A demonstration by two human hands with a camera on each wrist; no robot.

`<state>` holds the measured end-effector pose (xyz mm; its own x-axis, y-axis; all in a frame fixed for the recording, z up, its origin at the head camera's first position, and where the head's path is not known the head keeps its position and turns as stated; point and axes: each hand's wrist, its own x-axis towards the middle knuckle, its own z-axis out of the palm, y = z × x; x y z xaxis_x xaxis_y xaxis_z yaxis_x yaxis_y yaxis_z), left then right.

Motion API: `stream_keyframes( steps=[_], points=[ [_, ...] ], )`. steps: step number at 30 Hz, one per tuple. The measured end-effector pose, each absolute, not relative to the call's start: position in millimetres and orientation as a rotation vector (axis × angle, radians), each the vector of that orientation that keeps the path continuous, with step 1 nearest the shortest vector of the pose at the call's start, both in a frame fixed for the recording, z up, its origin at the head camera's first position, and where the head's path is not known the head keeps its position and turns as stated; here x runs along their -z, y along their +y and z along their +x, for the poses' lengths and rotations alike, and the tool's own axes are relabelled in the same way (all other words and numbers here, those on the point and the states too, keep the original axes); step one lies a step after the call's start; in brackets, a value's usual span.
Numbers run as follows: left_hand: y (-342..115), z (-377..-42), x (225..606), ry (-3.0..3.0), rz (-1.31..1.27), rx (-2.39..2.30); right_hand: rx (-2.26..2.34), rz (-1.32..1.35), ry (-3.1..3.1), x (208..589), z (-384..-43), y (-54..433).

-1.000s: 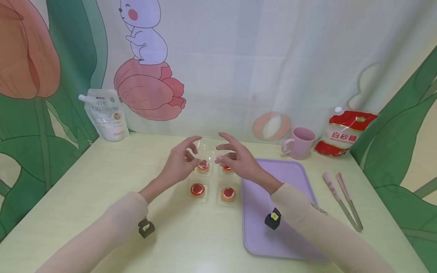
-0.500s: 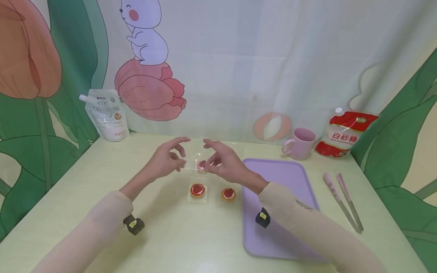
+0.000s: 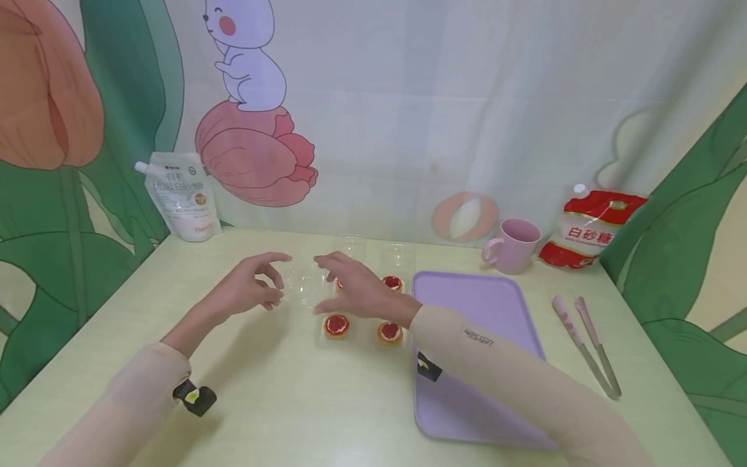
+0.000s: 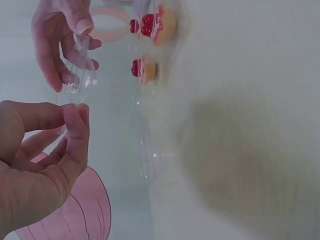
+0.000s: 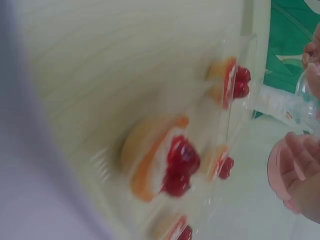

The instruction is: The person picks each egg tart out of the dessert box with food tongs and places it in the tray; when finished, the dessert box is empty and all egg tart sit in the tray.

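Plastic (image 3: 302,285): and it slides left! Half a second ago the far-left tart shows through it; now it hangs between the hands, above the bench (image 3: 321,402), just left of the tarts (image 3: 336,326).
Left hand (image 3: 245,285): thumb and a finger look to be pinching the plastic's left side.
Right hand (image 3: 364,288): thumb and forefinger spread at the other side; whether they grip, I can't tell.
Tarts: four, and the far-right one is back in sight! The right hand part-hides its neighbour. My read: the plastic gets the work, the tarts sit this one out.
Far edge: tight, what look like clear lids (image 3: 399,254) near it, the curtain (image 3: 373,130) behind.
Tray (image 3: 467,415): just right of the tarts, a sleeve (image 3: 496,363) across it, so that side looks crowded.
Left edge: here's the room, a broad stretch running to the near edge, white pouch (image 3: 183,201) at the far-left corner.
Right edge: tongs (image 3: 592,363) beside it, mug (image 3: 516,245) and red pouch (image 3: 589,233) toward the far-right corner, well apart from both hands.
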<state>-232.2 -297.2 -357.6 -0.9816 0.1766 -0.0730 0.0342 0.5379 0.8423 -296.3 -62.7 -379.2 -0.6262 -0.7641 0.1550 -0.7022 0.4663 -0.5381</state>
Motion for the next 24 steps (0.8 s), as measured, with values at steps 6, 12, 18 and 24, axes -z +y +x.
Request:
stream_keyframes(
  steps=[6,12,18,24],
  points=[
    [-311,-225,364,2.603,0.156,-1.374,0.705,-1.231,2.594,382,-288,-85],
    [-321,-219,370,2.605,0.127,-1.352,0.752,-1.122,2.532,381,-280,-106],
    [-328,-217,371,2.627,0.057,-1.317,0.835,-1.092,2.503,382,-281,-120],
    [-337,-215,383,2.595,0.050,-1.306,0.805,-1.144,2.442,387,-281,-126]
  ],
)
